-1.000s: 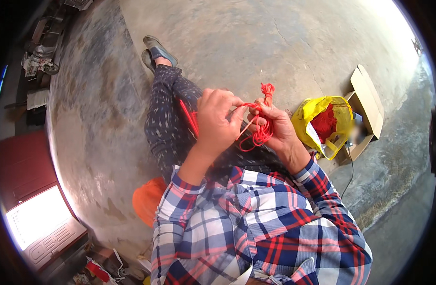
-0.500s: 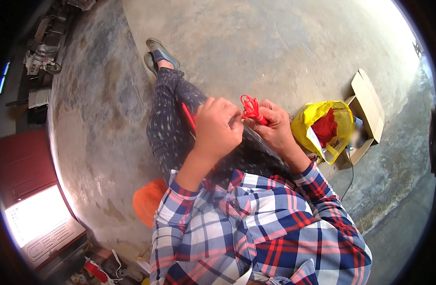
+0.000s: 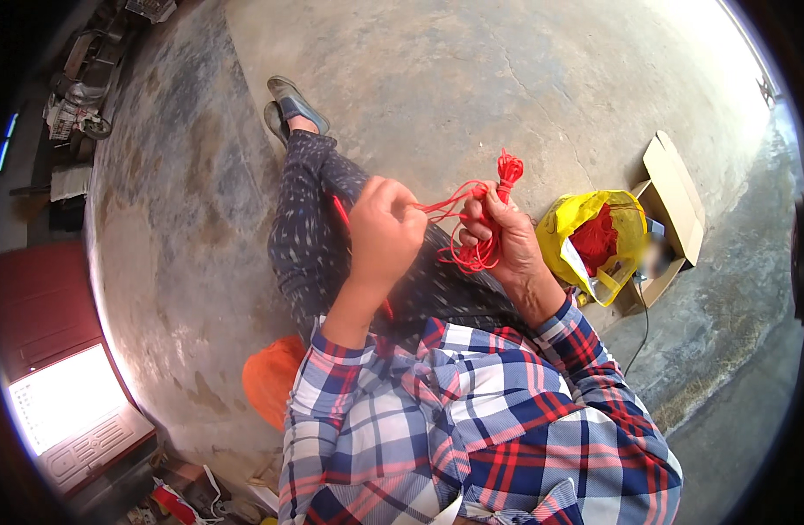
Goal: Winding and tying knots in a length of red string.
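My right hand (image 3: 511,238) is closed around a bundle of red cord (image 3: 509,171). The bundle's looped top stands up above my fingers, and more loops hang below them. To the left, my left hand (image 3: 387,229) is closed on strands of the same cord, which stretch between both hands above my lap. The exact pinch of the left fingertips is partly hidden. A thin red stick-like piece (image 3: 340,210) lies across my dark patterned trousers, partly covered by my left hand and forearm.
At right stands a yellow bag (image 3: 555,229) holding a red bundle (image 3: 596,238), beside an open cardboard box (image 3: 677,197) with a dark cable (image 3: 644,328). Something orange (image 3: 270,381) sits by my left side. A lit laptop (image 3: 73,402) is at lower left.
The cord bundle has turned upright in my right hand, with loops now hanging loose. My left hand has moved left and slightly down, drawing strands out between the hands.
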`<state>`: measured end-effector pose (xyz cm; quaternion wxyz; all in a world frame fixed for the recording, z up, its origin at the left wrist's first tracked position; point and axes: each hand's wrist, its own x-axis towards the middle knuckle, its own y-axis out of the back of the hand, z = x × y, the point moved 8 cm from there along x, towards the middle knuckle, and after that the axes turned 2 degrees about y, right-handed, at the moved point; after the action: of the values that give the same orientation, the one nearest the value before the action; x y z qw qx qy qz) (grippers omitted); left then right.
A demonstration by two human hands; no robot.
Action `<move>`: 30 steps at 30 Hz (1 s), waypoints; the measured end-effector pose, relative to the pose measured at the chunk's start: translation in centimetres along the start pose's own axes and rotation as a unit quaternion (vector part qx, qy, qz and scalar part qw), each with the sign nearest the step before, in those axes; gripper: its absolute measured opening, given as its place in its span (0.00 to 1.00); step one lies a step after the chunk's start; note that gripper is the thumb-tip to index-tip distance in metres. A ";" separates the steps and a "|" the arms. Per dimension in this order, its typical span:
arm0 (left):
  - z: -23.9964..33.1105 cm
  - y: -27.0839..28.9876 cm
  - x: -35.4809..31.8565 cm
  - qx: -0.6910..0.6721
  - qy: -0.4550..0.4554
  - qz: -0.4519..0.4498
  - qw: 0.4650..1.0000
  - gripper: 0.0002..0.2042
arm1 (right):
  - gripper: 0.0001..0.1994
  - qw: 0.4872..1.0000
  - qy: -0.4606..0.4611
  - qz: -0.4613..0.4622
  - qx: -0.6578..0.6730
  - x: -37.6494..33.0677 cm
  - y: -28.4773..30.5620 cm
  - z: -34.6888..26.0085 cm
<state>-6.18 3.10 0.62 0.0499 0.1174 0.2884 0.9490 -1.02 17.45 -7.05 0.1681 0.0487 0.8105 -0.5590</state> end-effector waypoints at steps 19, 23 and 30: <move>2.9 -3.3 2.6 -0.090 0.003 -0.162 0.983 0.04 | 0.08 0.984 0.061 -0.026 -0.164 -0.5 -0.9 -2.4; 3.2 -2.3 3.5 -0.247 0.063 -0.096 0.962 0.02 | 0.09 0.979 0.035 -0.067 -0.189 -1.2 -1.4 -2.0; -0.6 -3.5 2.3 -0.519 0.267 -0.106 0.805 0.04 | 0.09 0.948 0.025 -0.103 -0.301 -0.9 -1.8 -3.0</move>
<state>-8.44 5.99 -1.39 0.1247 -0.2153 -0.2342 0.9398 -1.36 19.65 -4.19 0.0960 -0.0743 0.9456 -0.3018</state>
